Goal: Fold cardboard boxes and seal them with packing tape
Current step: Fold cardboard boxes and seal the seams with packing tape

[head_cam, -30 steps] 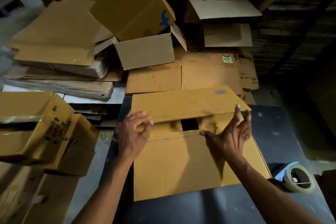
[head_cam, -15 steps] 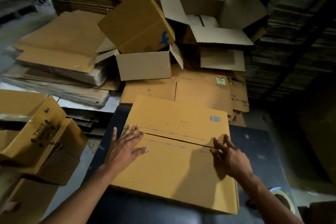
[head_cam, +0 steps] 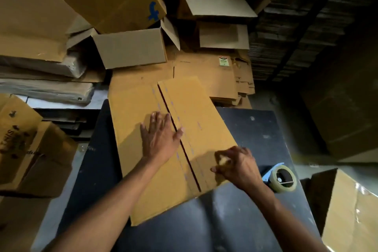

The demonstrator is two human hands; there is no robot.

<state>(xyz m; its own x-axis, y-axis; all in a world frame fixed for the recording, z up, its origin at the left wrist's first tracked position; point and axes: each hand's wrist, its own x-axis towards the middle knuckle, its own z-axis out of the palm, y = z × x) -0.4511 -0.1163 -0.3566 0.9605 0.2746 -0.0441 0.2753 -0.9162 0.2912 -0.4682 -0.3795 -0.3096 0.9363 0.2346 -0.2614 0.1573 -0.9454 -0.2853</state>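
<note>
We see a dim scene, brightest on the cardboard box (head_cam: 173, 139) at centre; corners fall to near black. The right hand (head_cam: 237, 166) is motion-blurred. Hands cast soft shadows, and straight edges bow near the frame borders.

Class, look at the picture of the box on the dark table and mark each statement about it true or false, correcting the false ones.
1. The left hand lies flat on the box. True.
2. The box's two flaps stand open. False: they are folded shut, with a dark seam between them.
3. The right hand holds the tape roll. False: the roll sits on the table, beside that hand.
4. Tape covers the seam. False: the seam is bare.
5. The roll lies right of the box. True.
</note>
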